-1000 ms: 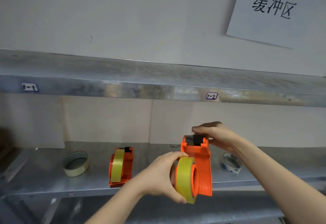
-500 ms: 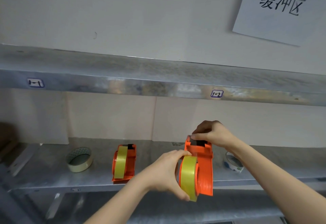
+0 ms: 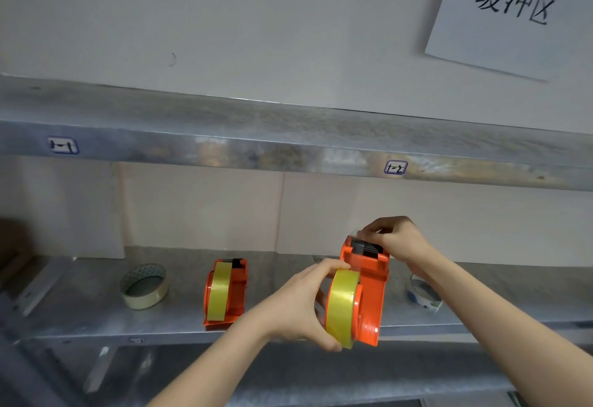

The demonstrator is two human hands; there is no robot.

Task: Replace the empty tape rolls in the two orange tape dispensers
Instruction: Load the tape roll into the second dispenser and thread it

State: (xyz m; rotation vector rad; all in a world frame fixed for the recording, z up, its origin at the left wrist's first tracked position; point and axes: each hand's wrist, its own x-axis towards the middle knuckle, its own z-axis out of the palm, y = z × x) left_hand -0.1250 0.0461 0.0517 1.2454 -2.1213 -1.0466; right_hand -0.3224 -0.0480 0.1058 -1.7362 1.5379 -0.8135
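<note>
An orange tape dispenser [image 3: 372, 297] is held upright at the front edge of the metal shelf [image 3: 80, 310]. A yellow tape roll [image 3: 340, 305] sits on its hub. My left hand [image 3: 298, 304] grips the roll and the dispenser's left side. My right hand [image 3: 396, 238] pinches at the black cutter end on top, fingers closed on it. A second orange dispenser [image 3: 226, 292] with a yellow roll stands on the shelf to the left, untouched.
A pale, nearly spent tape roll [image 3: 144, 286] lies at the shelf's left. Another small roll with blue marks [image 3: 423, 292] lies behind my right forearm. An upper shelf [image 3: 288, 150] overhangs. A paper sign [image 3: 513, 12] hangs on the wall.
My right hand has curled its fingers tighter over the cutter end. The dispenser and my left hand have stayed in nearly the same place; the view shifted slightly.
</note>
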